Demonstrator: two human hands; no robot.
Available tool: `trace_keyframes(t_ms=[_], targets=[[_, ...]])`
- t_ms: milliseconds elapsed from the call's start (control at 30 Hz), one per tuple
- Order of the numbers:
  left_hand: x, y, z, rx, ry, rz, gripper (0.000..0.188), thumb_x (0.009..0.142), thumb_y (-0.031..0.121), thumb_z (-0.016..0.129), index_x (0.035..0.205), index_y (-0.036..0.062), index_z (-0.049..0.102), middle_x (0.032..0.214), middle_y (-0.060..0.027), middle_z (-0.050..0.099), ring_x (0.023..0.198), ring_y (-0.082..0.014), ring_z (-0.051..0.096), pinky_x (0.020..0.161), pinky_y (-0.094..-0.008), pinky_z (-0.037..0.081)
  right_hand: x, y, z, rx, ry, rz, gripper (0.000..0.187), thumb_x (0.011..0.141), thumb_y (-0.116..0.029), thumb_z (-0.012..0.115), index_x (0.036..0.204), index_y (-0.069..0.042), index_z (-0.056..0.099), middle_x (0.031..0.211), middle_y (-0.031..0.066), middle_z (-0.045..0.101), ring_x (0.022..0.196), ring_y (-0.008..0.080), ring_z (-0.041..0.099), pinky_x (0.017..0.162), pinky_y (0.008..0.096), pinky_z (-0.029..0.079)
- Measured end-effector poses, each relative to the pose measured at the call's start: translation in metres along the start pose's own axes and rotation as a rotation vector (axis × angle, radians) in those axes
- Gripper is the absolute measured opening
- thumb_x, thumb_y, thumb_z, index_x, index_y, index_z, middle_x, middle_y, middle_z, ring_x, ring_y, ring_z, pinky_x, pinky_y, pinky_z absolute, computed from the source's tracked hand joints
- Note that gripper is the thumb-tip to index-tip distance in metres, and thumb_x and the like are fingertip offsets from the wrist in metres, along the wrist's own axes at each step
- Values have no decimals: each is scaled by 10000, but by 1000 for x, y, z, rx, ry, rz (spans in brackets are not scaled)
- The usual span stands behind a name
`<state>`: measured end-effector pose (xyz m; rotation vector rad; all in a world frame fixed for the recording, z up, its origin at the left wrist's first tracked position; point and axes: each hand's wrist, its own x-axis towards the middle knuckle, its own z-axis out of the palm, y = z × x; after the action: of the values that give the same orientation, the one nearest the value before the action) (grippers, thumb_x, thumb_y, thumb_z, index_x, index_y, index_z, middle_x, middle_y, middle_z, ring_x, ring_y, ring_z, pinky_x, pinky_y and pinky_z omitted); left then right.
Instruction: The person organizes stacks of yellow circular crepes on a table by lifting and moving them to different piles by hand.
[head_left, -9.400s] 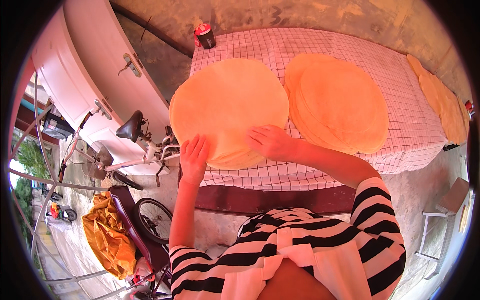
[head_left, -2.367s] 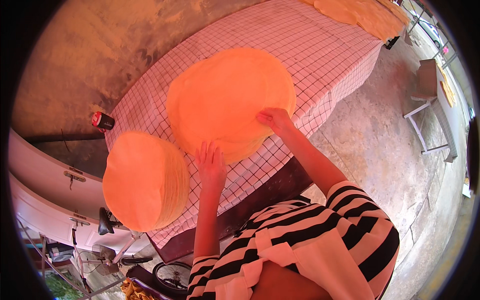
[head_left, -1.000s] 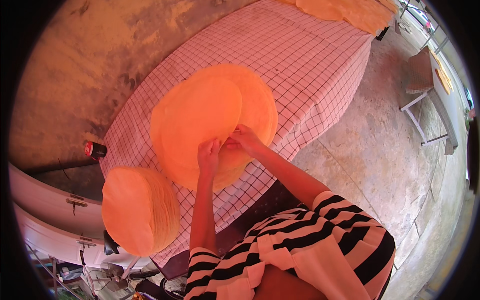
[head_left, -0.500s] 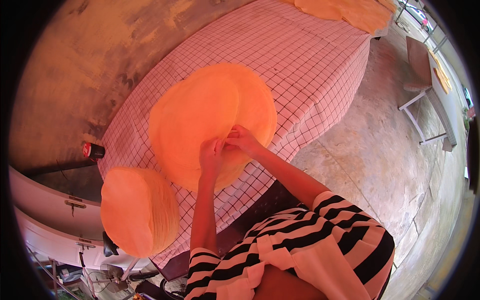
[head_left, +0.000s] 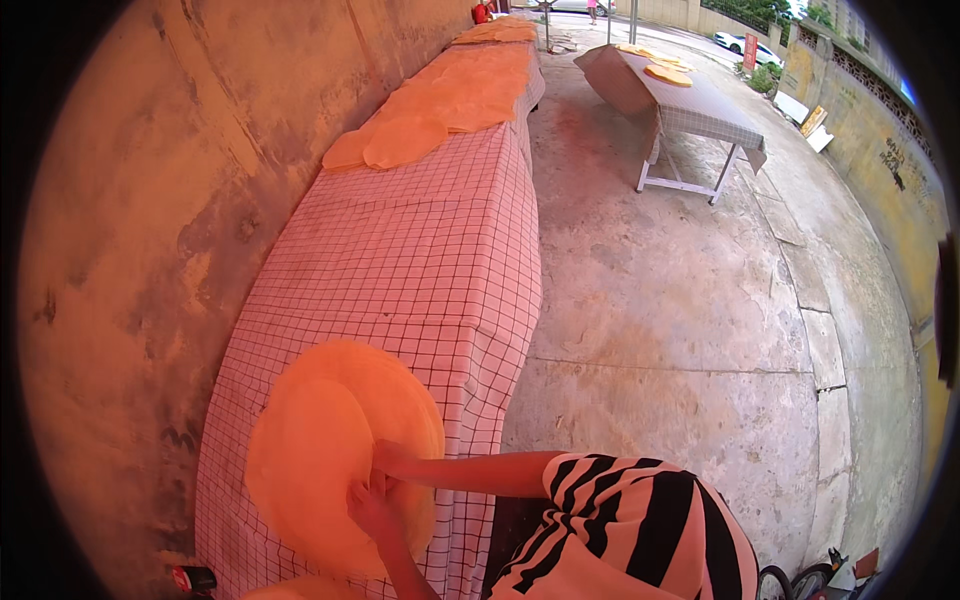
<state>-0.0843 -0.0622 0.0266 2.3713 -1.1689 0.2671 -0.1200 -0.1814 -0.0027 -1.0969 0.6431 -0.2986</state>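
Observation:
A stack of thin, round, orange-tinted flatbread sheets (head_left: 310, 450) lies on the checked tablecloth in front of me. The topmost sheet sits shifted to the left, so its right edge crosses the stack. My right hand (head_left: 396, 462) reaches in from the right, its fingers closed at that edge. Just nearer to me, my left hand (head_left: 374, 506) is closed in a pinch on the same edge. The two hands are almost touching, and the fingertips are partly hidden. At the bottom of the view, part of a second stack (head_left: 300, 590) shows.
Overlapping sheets (head_left: 430, 95) cover the far part of the long table (head_left: 400, 250), which runs along a stained wall (head_left: 130, 250). A small dark can (head_left: 195, 578) stands lower left. Across the concrete floor is another table (head_left: 700, 110) with several sheets. Bicycle wheels (head_left: 800, 580) show lower right.
My view has swung up and along the table, so the stack and hands appear lower and further left. Both hands remain pinched close together at the top sheet's edge.

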Motion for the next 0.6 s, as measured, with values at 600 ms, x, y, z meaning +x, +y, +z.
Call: trace_keyframes(t_ms=[600], targets=[[45,-35,-69,361,-111,142,161,800,45,444,931,5,530,855,-187,583,736,-359,573,610,-454,445,9,9,-1,118,-128,54,207,835,-108,483,1011,-14,541,834,85,587,706,194,623,536,293,527]])
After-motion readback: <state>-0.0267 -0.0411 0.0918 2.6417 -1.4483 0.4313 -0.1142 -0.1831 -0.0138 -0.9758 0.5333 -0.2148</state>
